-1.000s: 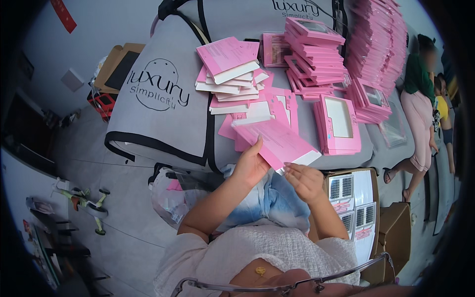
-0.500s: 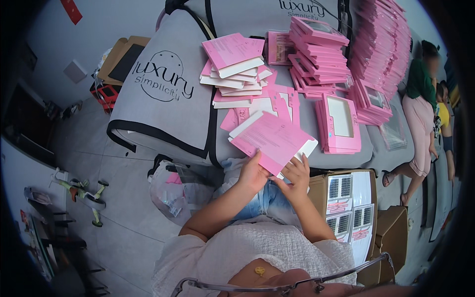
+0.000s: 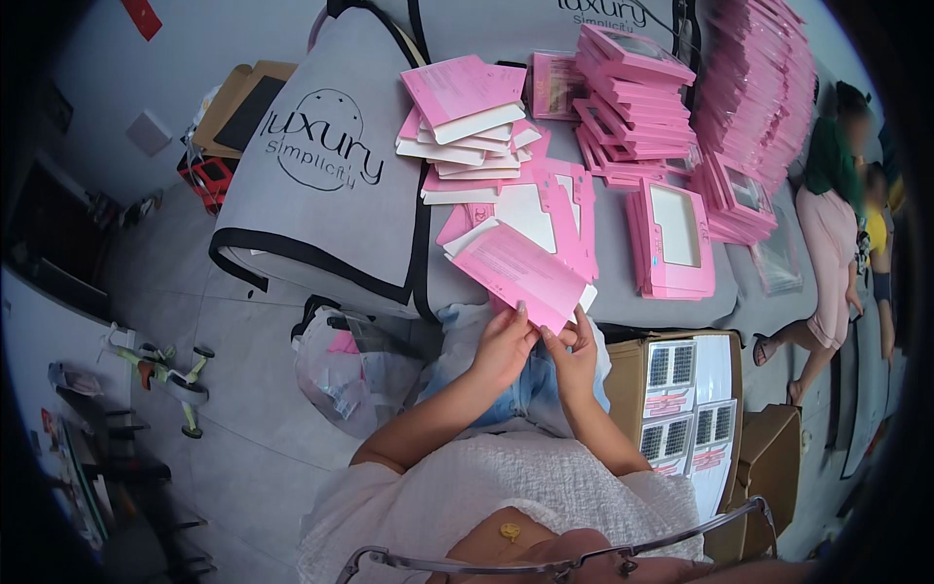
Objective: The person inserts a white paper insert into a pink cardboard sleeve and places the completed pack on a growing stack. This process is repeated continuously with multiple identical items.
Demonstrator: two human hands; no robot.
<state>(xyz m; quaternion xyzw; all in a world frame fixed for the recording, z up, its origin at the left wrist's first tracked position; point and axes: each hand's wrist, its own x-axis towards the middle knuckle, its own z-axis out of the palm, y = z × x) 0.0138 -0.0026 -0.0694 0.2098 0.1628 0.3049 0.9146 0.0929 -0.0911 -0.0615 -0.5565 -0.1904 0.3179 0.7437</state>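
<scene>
Held between both hands above my lap is a pink cardboard box (image 3: 520, 274) with white inner flaps, tilted so its printed face shows. My left hand (image 3: 506, 343) pinches its near edge, thumb on top. My right hand (image 3: 572, 350) grips the near right corner, the thumb close to the left one. Just past it on the grey sofa lie flat pink cartons with white cutout shapes (image 3: 525, 216). Behind these is a loose pile of pink and white cartons (image 3: 462, 97). To the right sits a short stack of pink window boxes (image 3: 671, 241).
Taller stacks of pink boxes (image 3: 637, 107) rise at the back right. An open carton (image 3: 689, 419) holding packs with dark grids stands by my right knee. A clear plastic bag (image 3: 348, 375) is on the floor at left, near a child's bike (image 3: 165, 375). Two people stand far right.
The pink box has tilted, its printed face now looking narrower. My right hand has shifted left and down along its edge, closer to my left hand.
</scene>
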